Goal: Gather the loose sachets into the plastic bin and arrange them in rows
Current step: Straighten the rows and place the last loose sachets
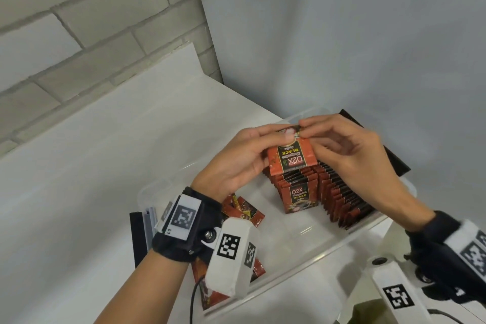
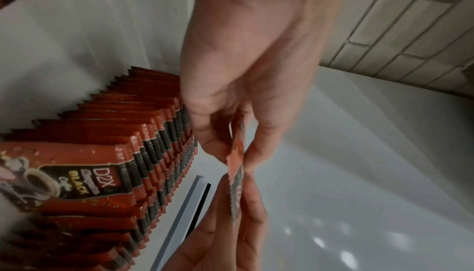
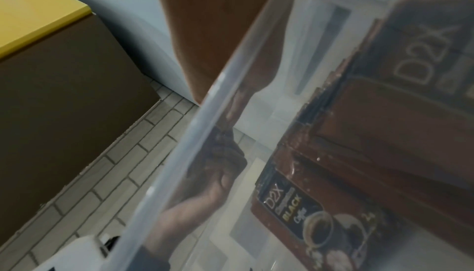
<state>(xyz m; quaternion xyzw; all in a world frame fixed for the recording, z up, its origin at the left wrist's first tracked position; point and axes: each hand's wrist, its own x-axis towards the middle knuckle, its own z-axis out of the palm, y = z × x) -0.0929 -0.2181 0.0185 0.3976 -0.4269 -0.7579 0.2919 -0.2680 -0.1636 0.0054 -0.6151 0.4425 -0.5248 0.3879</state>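
Wrist-worn cameras frame the near foreground; beyond them the left hand (image 1: 236, 158) and right hand (image 1: 349, 150) together pinch one sachet (image 1: 290, 156) by its edges, upright above the far end of the rows of sachets (image 1: 328, 192) inside the plastic bin (image 1: 302, 252); loose sachets (image 1: 244, 212) lie beneath the left wrist. Step in hand: seating this sachet; the next move likely calls for lowering it squarely against the row.

1. We see the sachets (image 1: 290, 159) as glossy printed foil with serrated edges.
2. We see the plastic bin (image 1: 302, 250) as clear, smooth plastic.
3. The tabletop (image 1: 92, 166) looks smooth, white, faintly shiny.
4. The brick wall (image 1: 92, 21) looks matt and rough.
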